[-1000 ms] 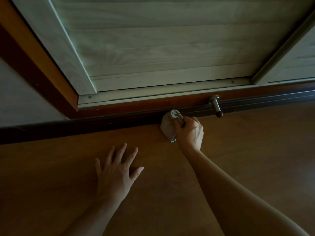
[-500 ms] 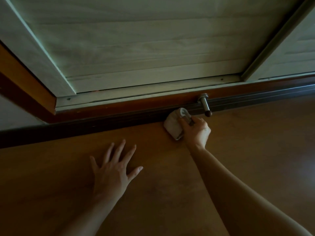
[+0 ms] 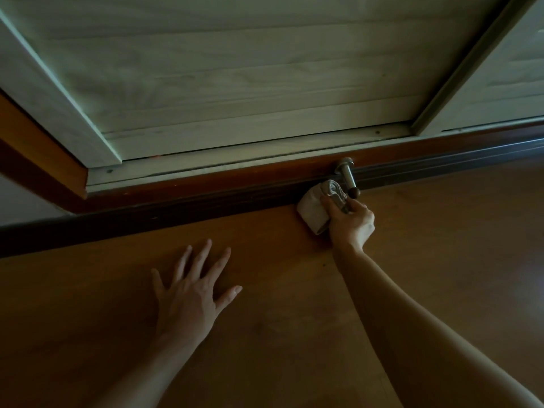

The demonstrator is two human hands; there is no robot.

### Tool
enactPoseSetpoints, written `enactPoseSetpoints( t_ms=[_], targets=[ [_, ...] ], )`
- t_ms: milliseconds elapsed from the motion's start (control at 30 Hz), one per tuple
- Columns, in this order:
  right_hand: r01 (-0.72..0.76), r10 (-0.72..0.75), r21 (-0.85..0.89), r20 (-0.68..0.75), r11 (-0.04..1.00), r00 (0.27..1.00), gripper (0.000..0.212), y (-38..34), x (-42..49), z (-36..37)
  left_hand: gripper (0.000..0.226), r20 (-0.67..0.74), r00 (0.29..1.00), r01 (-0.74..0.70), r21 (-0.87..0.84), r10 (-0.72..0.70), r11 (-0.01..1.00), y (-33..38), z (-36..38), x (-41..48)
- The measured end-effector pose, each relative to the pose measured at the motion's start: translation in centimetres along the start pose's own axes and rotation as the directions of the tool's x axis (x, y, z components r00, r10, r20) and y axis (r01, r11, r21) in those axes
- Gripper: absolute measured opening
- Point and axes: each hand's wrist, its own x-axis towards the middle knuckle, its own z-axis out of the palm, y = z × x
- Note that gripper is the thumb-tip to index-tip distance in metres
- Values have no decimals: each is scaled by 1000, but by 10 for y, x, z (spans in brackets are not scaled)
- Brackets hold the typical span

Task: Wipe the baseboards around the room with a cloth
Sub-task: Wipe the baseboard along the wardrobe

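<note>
A dark brown baseboard (image 3: 182, 207) runs across the head view where the wooden floor meets the wall. My right hand (image 3: 350, 222) grips a bunched pale cloth (image 3: 313, 209) and holds it against the baseboard, just left of a metal door stop. My left hand (image 3: 191, 293) lies flat on the floor with its fingers spread, below and to the left of the cloth.
A metal door stop (image 3: 348, 178) with a dark rubber tip sticks out from the baseboard, touching distance from the cloth. Above it are pale wood-grain door panels (image 3: 235, 69) in a frame. Brown wooden floor (image 3: 441, 245) spreads to the right.
My right hand has slid the cloth rightward along the baseboard until it is beside the door stop. My left hand has stayed flat on the floor.
</note>
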Motion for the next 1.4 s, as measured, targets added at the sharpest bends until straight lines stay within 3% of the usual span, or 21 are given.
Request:
enactPoseSetpoints(
  t_ms=[133,300,433,533,667,733,833,1000,1400],
  targets=[
    [-13,14,-13,41,1000,999,53,-1,7,-8,73,23,1000,11,11,-11,1000,1,-2,1],
    [-54,55,21,-34,998,998,53,0,12,-13,75,57,998,20,45,-22,999,6,-9,-1],
    [-37,36,11,62,999,997,61,-3,-14,9,76,52,999,15,44,-17,999,5,-9,-2],
    [24,-24,1,106,1000,994,55,-5,-25,17,77,56,998,11,40,-14,999,5,-11,-2],
    [42,-42,-11,25,999,999,52,-8,-28,19,76,55,998,-2,8,2,1000,2,-10,-2],
    [101,-100,-51,25,994,995,46,-13,-40,26,77,54,999,-6,14,6,1000,2,-11,-1],
    [267,-251,-108,145,958,957,33,-21,-68,46,76,38,999,-10,27,9,1000,2,-10,-3],
    [412,-379,-116,228,904,897,31,-30,-104,72,73,36,999,-7,2,7,1000,3,-11,-5],
    [256,-236,-186,123,949,964,30,-21,-52,26,74,23,990,-137,-32,137,990,56,-19,14]
  ],
)
